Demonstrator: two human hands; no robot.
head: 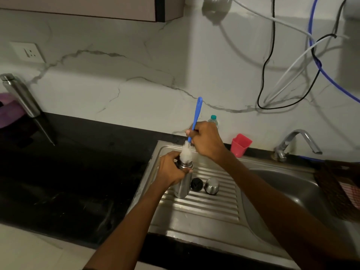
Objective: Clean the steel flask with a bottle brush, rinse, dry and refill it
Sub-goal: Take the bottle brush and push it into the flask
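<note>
Steel flask (182, 184) upright on sink drainboard (214, 203), uncapped; black stopper (196, 184) and steel cup lid (211, 186) lying just beside. Left hand (171, 170) grasping flask neck. Right hand (206, 141) gripping bottle brush (194, 123), white bristles at flask mouth. Scrubbing stage, probably early. Rinse, dry, refill outstanding. Tap (298, 142) not running.

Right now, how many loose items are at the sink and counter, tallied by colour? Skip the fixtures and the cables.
Steel: 3 – flask, cup lid, second bottle
Blue: 1 – bottle brush
Black: 1 – stopper
Red: 1 – cup
Clear with teal cap: 1 – plastic bottle
Purple: 1 – cloth
Total: 8
</note>
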